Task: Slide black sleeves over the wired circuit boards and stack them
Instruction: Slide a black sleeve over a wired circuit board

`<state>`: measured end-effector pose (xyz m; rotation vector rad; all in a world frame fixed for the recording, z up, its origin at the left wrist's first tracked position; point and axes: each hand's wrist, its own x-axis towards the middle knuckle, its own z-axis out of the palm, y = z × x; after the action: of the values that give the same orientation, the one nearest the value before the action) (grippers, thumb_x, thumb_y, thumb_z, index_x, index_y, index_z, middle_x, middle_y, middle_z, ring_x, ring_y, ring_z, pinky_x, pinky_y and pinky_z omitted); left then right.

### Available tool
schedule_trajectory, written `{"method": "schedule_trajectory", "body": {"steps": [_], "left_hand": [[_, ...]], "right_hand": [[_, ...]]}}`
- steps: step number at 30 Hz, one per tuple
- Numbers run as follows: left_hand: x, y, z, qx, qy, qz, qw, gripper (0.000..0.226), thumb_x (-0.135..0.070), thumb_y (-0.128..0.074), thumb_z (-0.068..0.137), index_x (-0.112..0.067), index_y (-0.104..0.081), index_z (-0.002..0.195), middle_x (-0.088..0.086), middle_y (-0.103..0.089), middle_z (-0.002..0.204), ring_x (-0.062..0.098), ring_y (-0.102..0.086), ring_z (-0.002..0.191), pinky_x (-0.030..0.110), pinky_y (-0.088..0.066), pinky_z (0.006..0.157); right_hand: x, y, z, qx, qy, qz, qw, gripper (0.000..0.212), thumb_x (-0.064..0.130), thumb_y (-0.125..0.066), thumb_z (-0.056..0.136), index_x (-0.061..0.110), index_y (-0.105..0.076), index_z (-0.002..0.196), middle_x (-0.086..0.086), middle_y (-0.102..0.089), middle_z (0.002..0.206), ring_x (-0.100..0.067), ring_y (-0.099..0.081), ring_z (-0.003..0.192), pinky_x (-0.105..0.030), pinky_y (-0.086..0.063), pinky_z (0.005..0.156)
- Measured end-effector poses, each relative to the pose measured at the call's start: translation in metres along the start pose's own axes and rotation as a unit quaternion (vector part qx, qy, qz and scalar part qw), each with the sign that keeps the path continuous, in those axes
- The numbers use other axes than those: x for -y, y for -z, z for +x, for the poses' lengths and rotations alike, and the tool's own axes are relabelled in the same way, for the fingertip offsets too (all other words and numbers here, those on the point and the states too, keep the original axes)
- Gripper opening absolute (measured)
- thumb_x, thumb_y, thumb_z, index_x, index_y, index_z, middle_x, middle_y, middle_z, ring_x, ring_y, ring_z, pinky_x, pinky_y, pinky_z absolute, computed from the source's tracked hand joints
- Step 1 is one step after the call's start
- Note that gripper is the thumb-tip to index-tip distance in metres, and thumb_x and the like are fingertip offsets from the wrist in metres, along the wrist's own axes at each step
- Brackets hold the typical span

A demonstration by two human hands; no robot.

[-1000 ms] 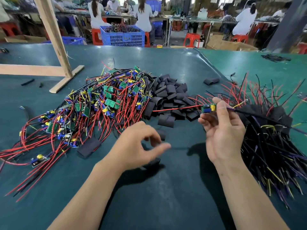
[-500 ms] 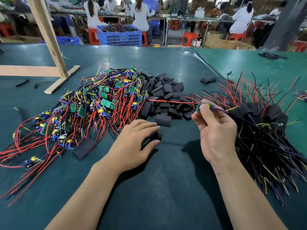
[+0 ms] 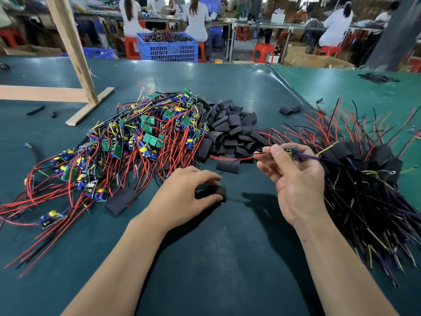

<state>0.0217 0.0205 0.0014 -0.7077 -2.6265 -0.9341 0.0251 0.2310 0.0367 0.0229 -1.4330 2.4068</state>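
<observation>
While my left hand (image 3: 182, 192) curls its fingers and thumb around a loose black sleeve (image 3: 211, 192) lying on the green bench (image 3: 227, 258), my right hand (image 3: 293, 176) pinches a small wired circuit board (image 3: 289, 151) held up just right of the heap of empty sleeves (image 3: 232, 131). Left of that heap sprawls the tangle of bare boards (image 3: 127, 147) with red and black wires. Right of it lies the stack of sleeved boards (image 3: 369, 179), touching my right hand's far side.
</observation>
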Motion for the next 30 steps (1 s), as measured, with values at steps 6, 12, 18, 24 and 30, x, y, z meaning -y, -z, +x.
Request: {"method": "schedule_trajectory", "body": {"steps": [6, 12, 18, 24, 30], "left_hand": [[0.000, -0.001, 0.000, 0.000, -0.019, 0.012, 1.000, 0.026, -0.025, -0.080, 0.081, -0.018, -0.076, 0.106, -0.010, -0.073, 0.098, 0.016, -0.060, 0.097, 0.039, -0.050, 0.089], [0.004, -0.004, 0.001, -0.082, 0.019, 0.097, 0.992, 0.026, -0.023, -0.077, 0.083, -0.015, -0.075, 0.108, -0.005, -0.069, 0.107, 0.024, -0.054, 0.105, 0.047, -0.045, 0.091], [-0.006, -0.005, 0.007, -0.066, -0.016, 0.104, 0.992, 0.027, -0.033, -0.067, 0.091, -0.013, -0.076, 0.106, -0.003, -0.069, 0.109, 0.022, -0.055, 0.110, 0.040, -0.043, 0.095], [-0.017, -0.003, 0.061, 0.076, -0.064, 0.207, 0.973, 0.036, -0.030, -0.059, 0.092, -0.016, -0.063, 0.125, -0.003, -0.059, 0.132, 0.023, -0.045, 0.127, 0.042, -0.039, 0.101], [-0.017, -0.011, 0.072, 0.138, -0.044, 0.257, 0.955, 0.028, -0.029, -0.056, 0.091, -0.025, -0.062, 0.118, -0.006, -0.064, 0.116, 0.022, -0.047, 0.117, 0.037, -0.040, 0.093]], "right_hand": [[-0.001, 0.005, 0.003, -0.027, 0.033, -0.007, 0.999, 0.032, -0.015, -0.060, 0.087, 0.013, -0.052, 0.100, -0.005, -0.068, 0.072, -0.027, -0.072, 0.073, -0.027, -0.057, 0.068], [-0.001, 0.008, 0.006, -0.041, 0.041, -0.012, 0.998, 0.034, -0.018, -0.056, 0.089, 0.012, -0.057, 0.105, -0.010, -0.064, 0.086, -0.025, -0.073, 0.080, -0.027, -0.057, 0.078], [-0.001, 0.009, 0.005, -0.056, 0.046, -0.024, 0.997, 0.023, -0.008, -0.062, 0.091, 0.013, -0.058, 0.101, -0.009, -0.073, 0.084, -0.026, -0.074, 0.082, -0.027, -0.058, 0.067], [0.003, 0.013, 0.006, -0.103, 0.042, -0.048, 0.993, 0.014, 0.002, -0.071, 0.087, 0.015, -0.067, 0.091, -0.002, -0.072, 0.072, -0.018, -0.072, 0.068, -0.024, -0.055, 0.059], [0.005, 0.014, 0.007, -0.098, 0.037, -0.020, 0.994, 0.016, -0.004, -0.066, 0.089, 0.012, -0.066, 0.083, 0.002, -0.065, 0.062, -0.013, -0.063, 0.055, -0.022, -0.052, 0.055]]}}
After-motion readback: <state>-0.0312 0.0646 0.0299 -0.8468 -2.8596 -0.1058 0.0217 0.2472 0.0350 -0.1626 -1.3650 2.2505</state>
